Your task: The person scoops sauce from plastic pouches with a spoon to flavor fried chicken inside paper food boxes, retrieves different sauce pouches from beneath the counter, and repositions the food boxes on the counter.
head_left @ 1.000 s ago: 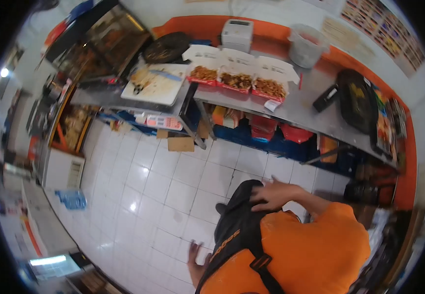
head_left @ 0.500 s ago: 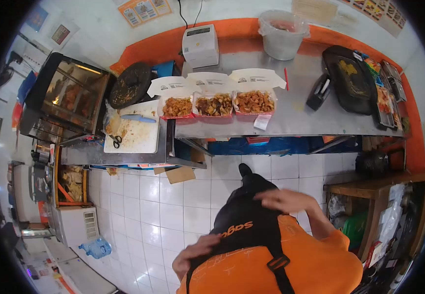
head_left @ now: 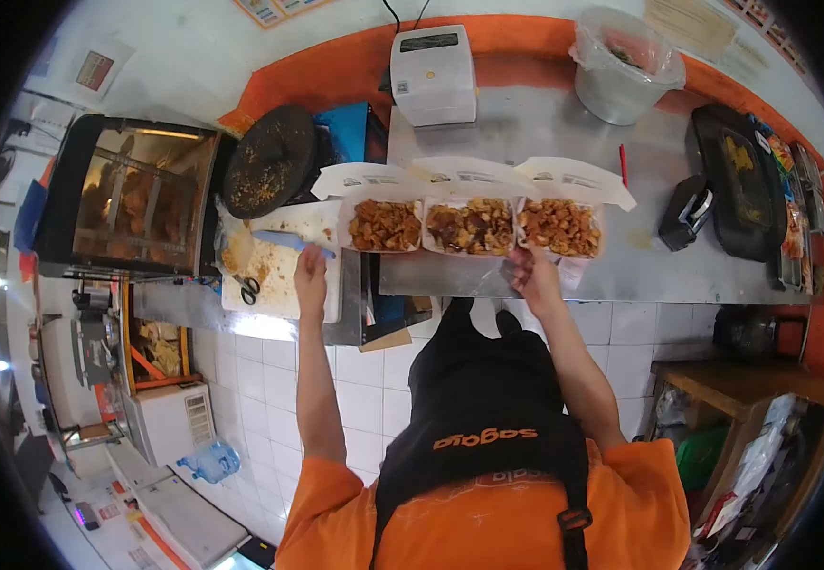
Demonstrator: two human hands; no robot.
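My left hand (head_left: pixel 311 273) is over the cutting board (head_left: pixel 284 293), its fingers drawn together beside the handle end of a blue knife (head_left: pixel 284 239). Whether it touches the knife I cannot tell. My right hand (head_left: pixel 533 273) is at the front edge between two food boxes, fingers partly spread, at the lower corner of the right box (head_left: pixel 560 228). The middle box (head_left: pixel 470 226) holds browned pieces with dark sauce, and the left box (head_left: pixel 384 224) holds similar chopped pieces. All three lids stand raised at the back. Black-handled scissors (head_left: pixel 248 289) lie on the board.
A glass warming cabinet (head_left: pixel 141 195) stands at left beside a dark round slab (head_left: pixel 269 161). Behind the boxes is a white printer (head_left: pixel 434 76). A lined bucket (head_left: pixel 625 71), a black dispenser (head_left: pixel 686 213) and a black tray (head_left: pixel 746 180) stand to the right.
Both hands have moved from in front of my apron up to the counter, left over the cutting board, right to the boxes. The view has moved closer to the counter.
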